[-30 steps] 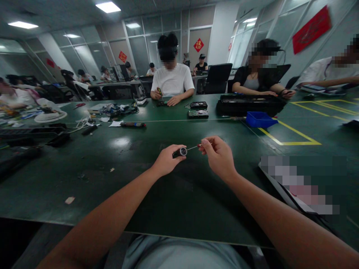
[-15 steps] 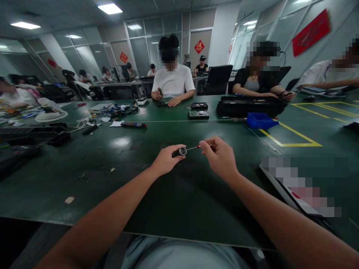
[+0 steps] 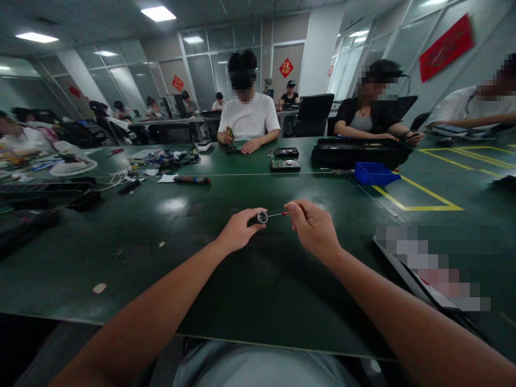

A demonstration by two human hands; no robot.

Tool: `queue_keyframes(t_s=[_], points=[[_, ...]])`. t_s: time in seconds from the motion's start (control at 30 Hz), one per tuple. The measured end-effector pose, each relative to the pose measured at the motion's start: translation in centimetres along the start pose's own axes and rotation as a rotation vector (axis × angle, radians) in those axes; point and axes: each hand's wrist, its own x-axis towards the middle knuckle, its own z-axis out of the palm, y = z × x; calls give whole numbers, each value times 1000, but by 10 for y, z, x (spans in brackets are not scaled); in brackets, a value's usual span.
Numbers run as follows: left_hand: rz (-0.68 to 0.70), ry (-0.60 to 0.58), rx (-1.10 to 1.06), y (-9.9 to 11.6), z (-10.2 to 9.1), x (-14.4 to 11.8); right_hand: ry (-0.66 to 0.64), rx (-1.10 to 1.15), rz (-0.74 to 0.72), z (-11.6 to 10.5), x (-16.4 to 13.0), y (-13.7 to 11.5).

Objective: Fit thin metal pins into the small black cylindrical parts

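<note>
Dark green tabletop (image 3: 169, 258) lies under both hands, which meet just above its middle. The left hand (image 3: 237, 231) has its fingers (image 3: 258, 212) closed around a small black cylinder (image 3: 260, 217), whose round silvery end faces toward the right hand. The right hand (image 3: 314, 228) pinches one thin screwdriver (image 3: 282, 214) between thumb and fingers; only a bit of its red handle shows past the fingertips. The screwdriver's long axis runs nearly level, left to right across the view, and its metal tip points left into the cylinder's silvery end, where the two touch. Both things are held a little off the tabletop, well clear of everything else on it.

Counted: one cylinder, one screwdriver, two hands of the wearer. Farther back lies one blue bin (image 3: 373, 173) beside yellow floor-style tape lines (image 3: 419, 206), one long black case (image 3: 358, 150), and two small dark hard drives (image 3: 285, 164) stacked one behind the other in view. A second screwdriver-like tool (image 3: 191, 179) lies alone left of centre. Three people sit along the far edge; the one in a white shirt (image 3: 248, 118) holds a tool upright over a small part
</note>
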Motion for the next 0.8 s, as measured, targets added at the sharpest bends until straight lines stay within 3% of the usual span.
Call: queue_keyframes(t_s=[0.4,0.8], points=[[1,-7,25,1,-1,0,3,56,-2,1,-2,-1],[79,-6,48,1,-3,0,80,766,349,20,9,22]])
